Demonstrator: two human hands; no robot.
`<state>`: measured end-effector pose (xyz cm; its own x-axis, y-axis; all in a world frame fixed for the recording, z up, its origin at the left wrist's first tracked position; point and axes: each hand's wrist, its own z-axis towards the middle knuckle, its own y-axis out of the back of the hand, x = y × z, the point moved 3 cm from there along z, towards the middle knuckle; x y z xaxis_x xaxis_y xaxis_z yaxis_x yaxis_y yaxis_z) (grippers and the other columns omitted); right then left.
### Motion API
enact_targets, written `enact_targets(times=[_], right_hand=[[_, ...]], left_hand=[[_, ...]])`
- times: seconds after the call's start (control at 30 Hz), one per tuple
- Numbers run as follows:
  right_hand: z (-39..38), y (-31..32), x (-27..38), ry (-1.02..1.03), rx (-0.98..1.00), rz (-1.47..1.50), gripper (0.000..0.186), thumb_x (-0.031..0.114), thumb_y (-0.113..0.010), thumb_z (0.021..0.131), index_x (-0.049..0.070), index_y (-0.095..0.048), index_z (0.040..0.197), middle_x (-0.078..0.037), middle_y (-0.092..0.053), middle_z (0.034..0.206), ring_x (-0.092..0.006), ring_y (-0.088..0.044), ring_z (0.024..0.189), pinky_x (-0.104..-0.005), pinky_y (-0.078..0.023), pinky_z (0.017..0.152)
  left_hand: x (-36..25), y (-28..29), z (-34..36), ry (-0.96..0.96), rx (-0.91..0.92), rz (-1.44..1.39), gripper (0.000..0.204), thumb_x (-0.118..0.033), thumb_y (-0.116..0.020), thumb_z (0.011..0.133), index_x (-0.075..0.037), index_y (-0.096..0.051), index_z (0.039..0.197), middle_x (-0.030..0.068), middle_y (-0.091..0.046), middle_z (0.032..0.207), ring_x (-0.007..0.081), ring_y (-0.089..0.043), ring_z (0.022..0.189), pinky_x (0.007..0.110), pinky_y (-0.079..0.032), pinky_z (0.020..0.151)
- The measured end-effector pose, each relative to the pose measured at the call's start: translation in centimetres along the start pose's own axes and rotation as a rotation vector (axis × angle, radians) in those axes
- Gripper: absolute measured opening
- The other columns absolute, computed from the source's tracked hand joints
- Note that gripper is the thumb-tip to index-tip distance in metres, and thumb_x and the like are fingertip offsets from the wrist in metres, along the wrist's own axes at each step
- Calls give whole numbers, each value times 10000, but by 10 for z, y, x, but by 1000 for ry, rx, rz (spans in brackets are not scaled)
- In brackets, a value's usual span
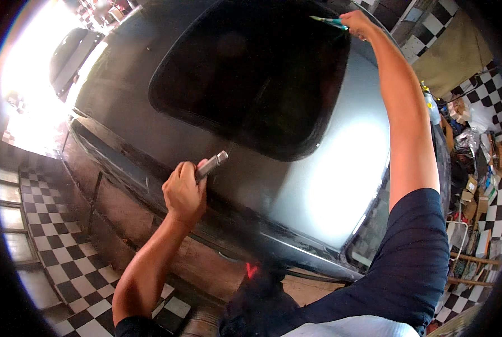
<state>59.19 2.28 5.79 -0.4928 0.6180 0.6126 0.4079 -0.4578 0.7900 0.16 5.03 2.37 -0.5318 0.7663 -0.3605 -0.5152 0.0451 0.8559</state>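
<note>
At the left edge of the view, a black-and-white checkered floor (65,264) runs beside a dark car (166,146), and strong daylight washes out the upper left corner.

The left hand (184,194) is closed in a fist around a slim metal tool (211,164). The hand rests against the car's side, just below the roof edge. The tool's long axis runs diagonally: its free end points up and to the right, toward the roof, and its lower end is hidden inside the fist. What kind of tool it is cannot be determined.

A dark sunroof glass (251,78) occupies the centre of the grey roof panel (346,168). A bright reflection lies on the panel to the right of the glass.

The right hand (358,23) is extended across the roof to the far upper edge of the glass. Its fingers are closed on a teal-handled tool (329,21). This tool lies nearly horizontal, with its tip pointing left along the glass edge. The tip sits at the glass border; contact cannot be confirmed.

Along the right side, cluttered boxes and supplies (475,180) stand on a checkered floor.
</note>
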Motion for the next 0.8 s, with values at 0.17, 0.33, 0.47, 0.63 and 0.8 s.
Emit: enact_targets(times=[0.17, 0.33, 0.47, 0.63, 0.8], right_hand=[[-80, 19, -12, 111, 57, -29, 349, 284, -572, 852, 202, -589, 1191, -4, -457, 530, -102, -375, 408, -290, -304, 371], [-197, 12, -16, 314, 199, -124, 374, 276, -567, 834, 154, -588, 1187, -19, -533, 600, -88, -449, 496, -287, -396, 467], [-309, 17, 19, 315, 236, -220, 370, 260, -547, 836, 134, -588, 1181, -63, -599, 656, -120, -503, 560, -299, -422, 536], [-360, 30, 26, 327, 427, -369, 363, 259, -558, 852, 131, -584, 1191, -18, -554, 654, -81, -477, 612, -264, -401, 579], [-325, 42, 53, 429, 308, -363, 462, 340, -559, 862, 139, -505, 1275, -56, -629, 876, -99, -554, 748, -284, -453, 705]], left_hand=[[-2, -4, 4, -14, 6, 33, 160, -152, -598, 812, -31, -496, 790, 138, -555, 755, 355, -561, 705, 423, -441, 618], [-3, -2, 3, -12, -3, 6, 184, -186, -539, 859, -19, -482, 807, 178, -554, 769, 393, -552, 723, 464, -424, 619], [-3, -1, 2, -3, 31, 50, 192, -199, -543, 859, -17, -488, 832, 164, -571, 803, 372, -567, 761, 453, -440, 667], [-1, -1, 0, 20, 52, 53, 206, -234, -535, 867, -31, -507, 849, 147, -592, 843, 351, -582, 800, 438, -458, 704], [-1, -4, 3, -34, 19, 54, 218, -249, -537, 864, -32, -514, 866, 151, -594, 849, 353, -582, 808, 445, -457, 706]])
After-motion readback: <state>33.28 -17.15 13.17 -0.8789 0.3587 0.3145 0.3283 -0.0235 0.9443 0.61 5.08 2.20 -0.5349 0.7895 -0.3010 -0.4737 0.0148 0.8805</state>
